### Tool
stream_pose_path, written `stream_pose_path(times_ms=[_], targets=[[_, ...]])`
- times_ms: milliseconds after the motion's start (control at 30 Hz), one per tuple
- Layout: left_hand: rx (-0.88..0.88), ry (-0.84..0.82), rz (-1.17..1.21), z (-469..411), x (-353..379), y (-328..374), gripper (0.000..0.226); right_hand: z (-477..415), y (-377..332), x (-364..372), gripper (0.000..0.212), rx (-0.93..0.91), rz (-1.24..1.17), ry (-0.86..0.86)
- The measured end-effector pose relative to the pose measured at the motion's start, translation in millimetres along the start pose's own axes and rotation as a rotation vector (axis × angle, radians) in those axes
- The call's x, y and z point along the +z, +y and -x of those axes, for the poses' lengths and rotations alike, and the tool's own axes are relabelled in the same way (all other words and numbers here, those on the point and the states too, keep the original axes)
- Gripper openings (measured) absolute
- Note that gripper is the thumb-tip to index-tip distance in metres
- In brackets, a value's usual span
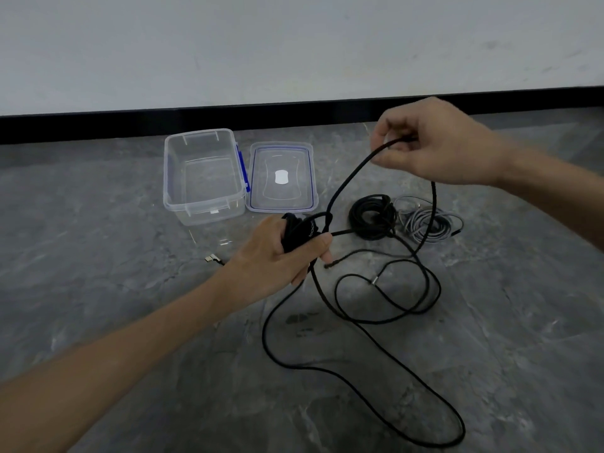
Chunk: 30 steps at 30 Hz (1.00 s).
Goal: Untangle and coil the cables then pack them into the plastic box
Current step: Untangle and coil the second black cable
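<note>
Head cam: L hand (277, 253) fingers (322, 243) clamped on black cable (346, 181) bundle, R hand (425, 142) pinching it higher; slack looped on floor (130, 223), near; plastic box (202, 209) far left, lid (261, 178) beside; black coil (372, 217), grey coil (428, 223) right.

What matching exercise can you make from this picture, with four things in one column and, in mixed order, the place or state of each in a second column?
Column one:
1. plastic box
2. lid
3. grey cable
4. right hand

Column two:
a. pinches the long black cable
b. lies flat on the floor, right of the box
c. stands open, nothing inside
d. coiled on the floor, farthest right

Pairs: 1-c, 2-b, 3-d, 4-a
</note>
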<state>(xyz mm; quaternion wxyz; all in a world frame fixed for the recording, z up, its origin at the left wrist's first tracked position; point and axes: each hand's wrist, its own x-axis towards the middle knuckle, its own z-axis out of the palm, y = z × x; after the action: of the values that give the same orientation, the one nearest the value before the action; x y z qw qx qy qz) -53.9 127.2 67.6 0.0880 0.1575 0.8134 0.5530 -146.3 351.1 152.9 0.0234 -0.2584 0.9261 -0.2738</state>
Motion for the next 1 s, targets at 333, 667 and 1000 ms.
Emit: stream_pose_path(times_ms=[333, 667, 1000], targets=[[-0.024, -0.014, 0.063, 1.3, -3.2, -4.7, 0.034, -9.4, 11.9, 18.1, 0.01, 0.034, 0.149, 0.234], [0.022, -0.128, 0.15, 3.5, -2.5, 2.8, 0.037, -8.9, -22.6, 43.7, 0.055, 0.21, -0.076, -0.127], [0.048, -0.152, 0.203, 1.0, 4.9, 9.4, 0.034, 2.1, -42.3, 53.2, 0.031, 0.311, -0.707, -0.521]])
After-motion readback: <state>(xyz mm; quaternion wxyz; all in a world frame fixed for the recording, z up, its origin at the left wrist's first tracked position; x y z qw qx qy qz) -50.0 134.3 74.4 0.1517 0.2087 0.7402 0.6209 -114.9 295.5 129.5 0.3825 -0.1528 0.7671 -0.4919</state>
